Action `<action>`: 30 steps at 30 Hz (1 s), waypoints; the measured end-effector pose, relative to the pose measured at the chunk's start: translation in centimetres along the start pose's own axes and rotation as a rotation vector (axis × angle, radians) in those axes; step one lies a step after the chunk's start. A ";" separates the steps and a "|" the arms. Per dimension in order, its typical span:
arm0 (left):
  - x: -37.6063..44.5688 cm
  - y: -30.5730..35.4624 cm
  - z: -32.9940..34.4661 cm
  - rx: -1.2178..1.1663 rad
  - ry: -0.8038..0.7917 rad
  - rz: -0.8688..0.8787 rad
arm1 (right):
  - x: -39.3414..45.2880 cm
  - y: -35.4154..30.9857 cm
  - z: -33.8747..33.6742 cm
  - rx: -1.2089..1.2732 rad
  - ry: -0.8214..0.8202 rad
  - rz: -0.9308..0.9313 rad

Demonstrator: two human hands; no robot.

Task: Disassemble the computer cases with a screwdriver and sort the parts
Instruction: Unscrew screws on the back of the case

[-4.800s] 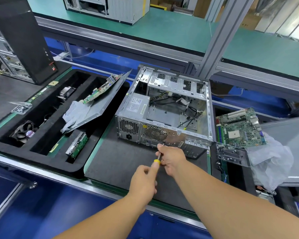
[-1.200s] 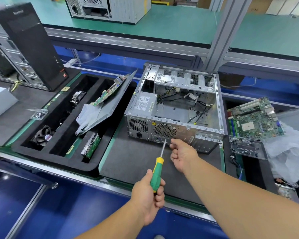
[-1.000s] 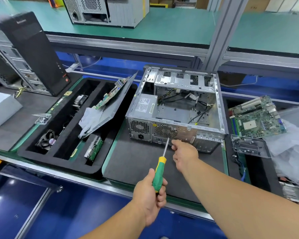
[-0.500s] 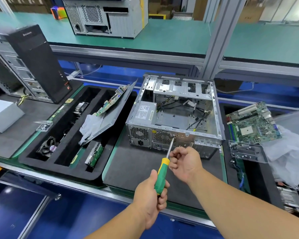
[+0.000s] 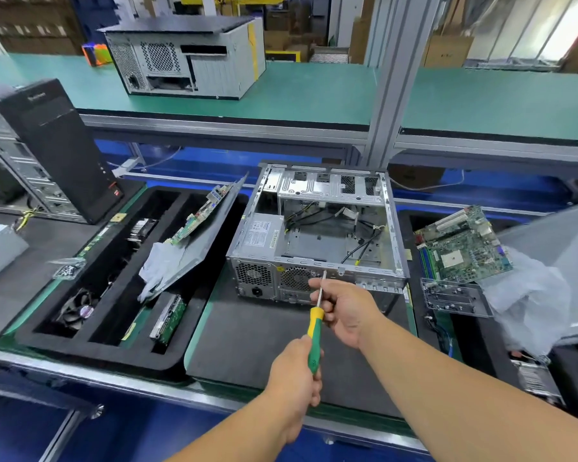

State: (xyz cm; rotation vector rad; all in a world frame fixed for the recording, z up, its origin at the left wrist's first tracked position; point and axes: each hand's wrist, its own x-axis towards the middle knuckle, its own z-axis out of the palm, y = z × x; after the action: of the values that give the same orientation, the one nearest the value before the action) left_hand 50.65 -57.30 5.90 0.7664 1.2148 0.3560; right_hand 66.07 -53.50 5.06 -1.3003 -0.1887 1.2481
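Observation:
An open silver computer case [image 5: 317, 235] lies on the dark mat, its rear panel facing me and a power supply [image 5: 262, 233] still inside at the left. My left hand [image 5: 296, 378] grips the green and yellow handle of a screwdriver [image 5: 315, 338]. The tip touches the top edge of the rear panel beside the fan grille. My right hand [image 5: 346, 308] is curled just in front of the panel, its fingers pinching the metal shaft. Loose cables lie in the case's bare floor.
A black foam tray [image 5: 30, 338] at left holds a fan [image 5: 77, 310], a hard drive [image 5: 169, 316] and a leaning side panel [image 5: 201, 248]. A motherboard [image 5: 464, 248] lies at right. A black tower [image 5: 57, 145], a screw bag [image 5: 67, 268] and a frame post [image 5: 387, 88] stand around.
The screwdriver tip has risen from the mat side to the rear panel's upper edge. My right hand has closed on the shaft. My view has tilted upward.

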 end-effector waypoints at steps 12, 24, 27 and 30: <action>-0.4 -0.1 0.4 0.089 0.016 0.041 | 0.2 -0.1 0.1 -0.057 0.000 -0.008; -0.2 -0.7 -0.1 0.828 0.301 0.505 | -0.1 -0.7 0.1 -0.053 -0.022 0.024; -0.4 -0.6 0.8 0.421 0.098 0.328 | -0.3 -0.8 0.0 -0.002 -0.029 0.056; -1.0 0.3 1.1 -0.242 -0.214 -0.028 | -0.5 -0.8 0.0 0.044 -0.052 0.113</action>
State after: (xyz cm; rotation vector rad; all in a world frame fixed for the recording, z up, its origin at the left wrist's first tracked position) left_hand 51.34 -58.13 6.98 0.5627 0.9601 0.3797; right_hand 66.36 -53.67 5.96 -1.2558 -0.1253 1.3754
